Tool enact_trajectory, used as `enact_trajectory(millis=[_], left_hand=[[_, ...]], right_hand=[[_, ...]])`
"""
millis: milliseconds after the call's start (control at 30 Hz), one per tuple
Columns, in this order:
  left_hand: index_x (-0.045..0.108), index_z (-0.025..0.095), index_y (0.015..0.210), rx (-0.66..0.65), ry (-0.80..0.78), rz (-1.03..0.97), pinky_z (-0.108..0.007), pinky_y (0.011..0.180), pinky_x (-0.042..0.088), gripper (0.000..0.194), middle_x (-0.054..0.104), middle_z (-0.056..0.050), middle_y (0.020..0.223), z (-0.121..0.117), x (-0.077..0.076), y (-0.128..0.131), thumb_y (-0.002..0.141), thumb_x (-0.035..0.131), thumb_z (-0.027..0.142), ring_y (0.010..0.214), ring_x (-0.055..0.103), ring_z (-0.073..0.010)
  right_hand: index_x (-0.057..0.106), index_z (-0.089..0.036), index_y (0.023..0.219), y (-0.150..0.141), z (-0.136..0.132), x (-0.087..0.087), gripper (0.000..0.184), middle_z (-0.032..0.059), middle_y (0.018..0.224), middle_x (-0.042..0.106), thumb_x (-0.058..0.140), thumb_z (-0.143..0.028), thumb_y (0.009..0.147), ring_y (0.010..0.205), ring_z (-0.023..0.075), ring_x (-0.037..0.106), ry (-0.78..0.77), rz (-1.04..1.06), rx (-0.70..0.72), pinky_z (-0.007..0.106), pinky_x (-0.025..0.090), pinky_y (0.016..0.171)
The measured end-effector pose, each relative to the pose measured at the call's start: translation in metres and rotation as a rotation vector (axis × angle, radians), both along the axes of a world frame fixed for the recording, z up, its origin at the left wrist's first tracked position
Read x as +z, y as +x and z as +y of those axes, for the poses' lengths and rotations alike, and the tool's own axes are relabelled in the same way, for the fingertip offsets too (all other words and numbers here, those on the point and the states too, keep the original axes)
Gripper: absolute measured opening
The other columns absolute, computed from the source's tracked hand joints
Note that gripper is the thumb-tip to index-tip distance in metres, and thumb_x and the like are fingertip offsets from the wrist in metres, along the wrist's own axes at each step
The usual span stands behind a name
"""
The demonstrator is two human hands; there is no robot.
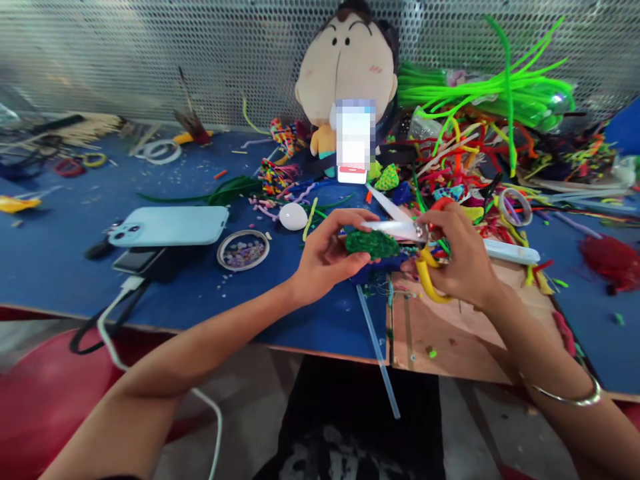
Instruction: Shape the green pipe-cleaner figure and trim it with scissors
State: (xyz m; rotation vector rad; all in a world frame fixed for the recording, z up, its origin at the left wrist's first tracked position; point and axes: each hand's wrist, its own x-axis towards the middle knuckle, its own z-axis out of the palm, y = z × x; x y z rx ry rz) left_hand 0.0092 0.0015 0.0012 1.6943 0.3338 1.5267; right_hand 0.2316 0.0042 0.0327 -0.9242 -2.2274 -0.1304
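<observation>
My left hand (333, 250) is closed around a dark green fuzzy piece (373, 245), shaped like a leaf, with its thumb below and fingers above. In my right hand (463, 257) is a pair of scissors (427, 283) with red and yellow handles. Their blades are spread apart and point left; one lies along the top of the green piece near my left fingers. I cannot tell whether the blades touch it. Just left of my left hand sits a white egg-shaped ball (293, 217). Below the green piece, a clear glue stick (379, 353) juts over the table edge.
A phone in a pale blue case (173, 225) and a round dish of beads (243, 251) lie left. A lit phone (353, 143) leans on a plush doll (345, 63) behind. Pipe cleaners (500, 93) pile up back right. A wooden board (445, 340) lies front right.
</observation>
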Motion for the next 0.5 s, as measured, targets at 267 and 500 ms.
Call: enact_trajectory(millis=[267, 500], left_hand=[[0.060, 0.026, 0.107, -0.021, -0.037, 0.006, -0.021, 0.061, 0.059, 0.028, 0.059, -0.003, 0.112, 0.0006, -0.0071, -0.0016, 0.081, 0.070, 0.030, 0.076, 0.063, -0.0091], [0.060, 0.023, 0.102, 0.039, -0.017, -0.017, -0.018, 0.057, 0.059, 0.026, 0.061, -0.003, 0.108, 0.0022, -0.0085, 0.0001, 0.080, 0.071, 0.032, 0.081, 0.064, -0.0101]], right_hand=[[0.053, -0.020, 0.110, -0.0066, -0.0074, -0.0032, 0.041, 0.0048, 0.087, 0.044, 0.060, -0.047, 0.080, 0.073, 0.0190, 0.044, 0.138, -0.132, -0.007, 0.032, 0.038, 0.061], [0.055, -0.021, 0.110, -0.0068, -0.0113, 0.0009, 0.040, 0.0058, 0.086, 0.044, 0.062, -0.042, 0.078, 0.073, 0.0202, 0.042, 0.128, -0.230, -0.082, 0.034, 0.037, 0.063]])
